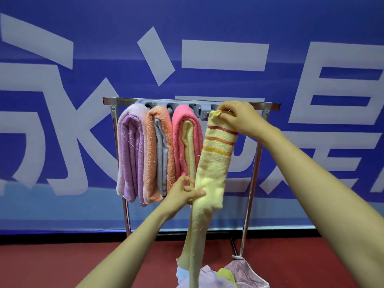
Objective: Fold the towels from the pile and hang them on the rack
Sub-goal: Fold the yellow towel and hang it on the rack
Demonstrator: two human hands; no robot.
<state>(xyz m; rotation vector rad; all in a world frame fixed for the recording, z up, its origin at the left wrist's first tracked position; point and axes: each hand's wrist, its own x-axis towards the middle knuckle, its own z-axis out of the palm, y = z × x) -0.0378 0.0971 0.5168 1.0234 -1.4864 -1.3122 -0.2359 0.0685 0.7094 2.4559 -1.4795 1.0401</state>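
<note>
A long yellow towel [214,163] with red and orange stripes hangs down in front of the metal rack [187,100]. My right hand [236,117] pinches its top edge just below the rack's top bar. My left hand [182,193] grips the towel partway down, at its left edge. The towel's lower end trails into the pile of towels [209,276] at the bottom. Three folded bundles hang on the rack to the left: a purple towel [132,154], an orange towel [159,152] and a pink towel [187,142].
A blue banner wall [83,100] with big white characters stands right behind the rack. The floor [62,265] is red. A pinkish bag [247,271] is tied to the rack's right leg [250,183] beside the pile.
</note>
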